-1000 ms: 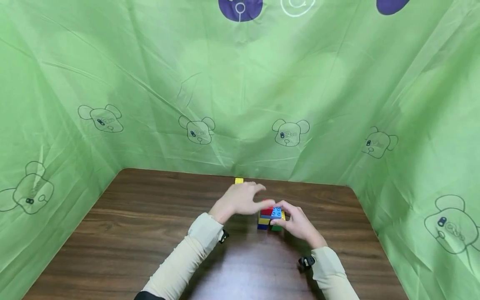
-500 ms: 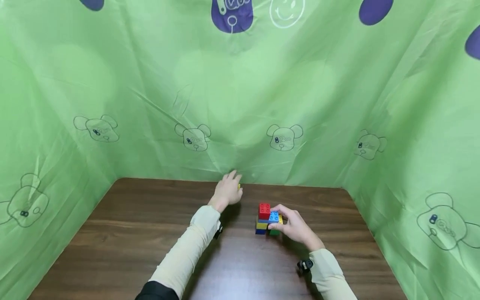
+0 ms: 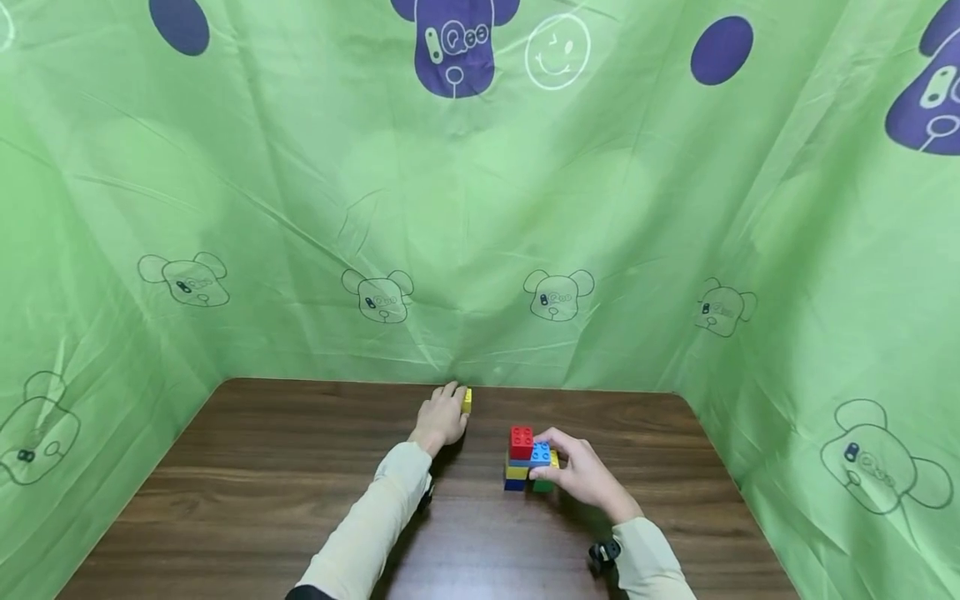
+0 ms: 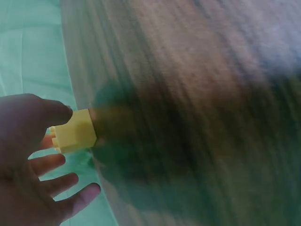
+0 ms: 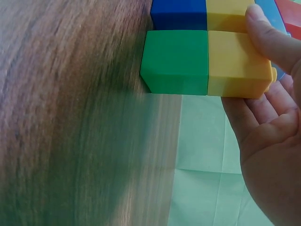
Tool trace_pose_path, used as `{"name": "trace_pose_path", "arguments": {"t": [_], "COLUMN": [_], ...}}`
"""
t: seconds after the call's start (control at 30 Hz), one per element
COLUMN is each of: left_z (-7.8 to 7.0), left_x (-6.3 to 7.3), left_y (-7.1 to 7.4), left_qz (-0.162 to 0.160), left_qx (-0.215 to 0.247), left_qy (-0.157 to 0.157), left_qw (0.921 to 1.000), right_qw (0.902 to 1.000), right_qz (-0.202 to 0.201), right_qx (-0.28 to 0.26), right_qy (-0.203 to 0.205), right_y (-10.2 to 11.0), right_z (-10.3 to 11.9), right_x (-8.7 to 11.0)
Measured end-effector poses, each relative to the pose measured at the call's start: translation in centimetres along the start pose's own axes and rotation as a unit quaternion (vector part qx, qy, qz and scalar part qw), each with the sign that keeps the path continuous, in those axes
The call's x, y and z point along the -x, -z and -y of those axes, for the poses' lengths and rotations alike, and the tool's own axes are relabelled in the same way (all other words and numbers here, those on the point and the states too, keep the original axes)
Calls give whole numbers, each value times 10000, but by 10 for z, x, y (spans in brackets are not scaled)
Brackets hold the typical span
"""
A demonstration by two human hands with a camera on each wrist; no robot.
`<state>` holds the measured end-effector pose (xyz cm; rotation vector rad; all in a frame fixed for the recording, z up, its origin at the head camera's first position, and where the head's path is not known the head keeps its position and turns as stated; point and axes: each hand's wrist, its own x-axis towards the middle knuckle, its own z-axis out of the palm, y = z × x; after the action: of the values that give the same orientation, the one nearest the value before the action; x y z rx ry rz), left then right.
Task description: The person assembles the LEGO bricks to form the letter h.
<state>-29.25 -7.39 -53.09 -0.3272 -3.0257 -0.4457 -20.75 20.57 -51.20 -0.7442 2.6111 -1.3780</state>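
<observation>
At the table's back edge, my left hand (image 3: 441, 417) pinches a yellow toy brick (image 4: 77, 132) between thumb and forefinger; the other fingers are spread. To the right stands a small structure of stacked toy bricks, which my right hand (image 3: 588, 475) grips from its right side, thumb in front and fingers behind. A red brick (image 3: 521, 442) sits on top at the left, beside a light blue brick (image 3: 540, 452). Lower down, the right wrist view shows a dark blue brick (image 5: 178, 14), a green brick (image 5: 176, 61) and a yellow block (image 5: 237, 61). My right fingers partly hide the structure.
The brown wooden table (image 3: 300, 467) spreads around both hands. A green cloth (image 3: 465, 208) printed with bear heads hangs behind the table and along both sides, meeting its back edge close to my left hand.
My left hand has left the brick structure, reached to the table's back edge and taken hold of the yellow brick. My right hand stays on the structure. The head view has tilted up.
</observation>
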Motion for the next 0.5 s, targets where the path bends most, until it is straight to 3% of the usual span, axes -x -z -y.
{"name": "trace_pose_path", "arguments": {"t": [0.3, 0.5], "left_z": [-5, -4], "left_x": [-6, -5], "left_y": [6, 6], "left_qz": [-439, -558], "left_qx": [-217, -25], "left_qy": [-237, -425], "left_qw": [9985, 9975], "right_qw": [10000, 10000], "right_qz": [0, -7], "right_qx": [17, -63], "right_qy": [16, -71], "right_y": [0, 0], "right_z": [1, 2], "right_x": [0, 1]}}
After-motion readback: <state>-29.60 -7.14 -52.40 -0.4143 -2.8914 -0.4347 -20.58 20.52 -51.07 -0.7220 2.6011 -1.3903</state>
